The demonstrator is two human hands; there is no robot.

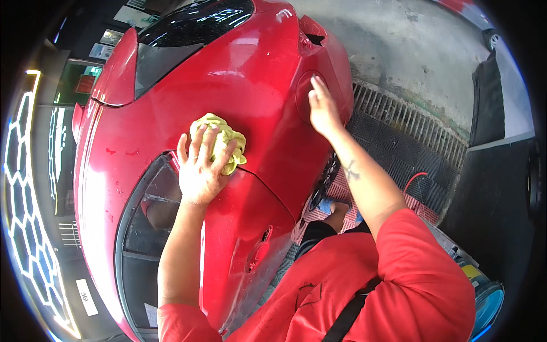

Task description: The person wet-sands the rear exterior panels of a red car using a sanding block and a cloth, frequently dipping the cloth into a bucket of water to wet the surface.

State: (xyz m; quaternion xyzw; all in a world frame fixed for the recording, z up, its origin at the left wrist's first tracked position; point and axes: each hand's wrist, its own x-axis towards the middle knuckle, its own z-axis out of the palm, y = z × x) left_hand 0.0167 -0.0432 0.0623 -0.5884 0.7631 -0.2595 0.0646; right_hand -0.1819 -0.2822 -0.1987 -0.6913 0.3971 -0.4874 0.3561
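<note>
A red car fills the middle of the view. My left hand presses a crumpled yellow-green cloth onto its body, just behind the side window. The fingers of that hand are bent over the cloth, and a ring shows on one of them. My right hand lies over the side of the car with its fingers stretched out, beside a rounded panel outline; no object shows in it. A dark gap in the bodywork sits farther away.
Dark grated mats and a metal drain grate lie right of the car. A red hose or cord crosses the mats. A blue round container stands at lower right. Hexagonal lights line the left wall.
</note>
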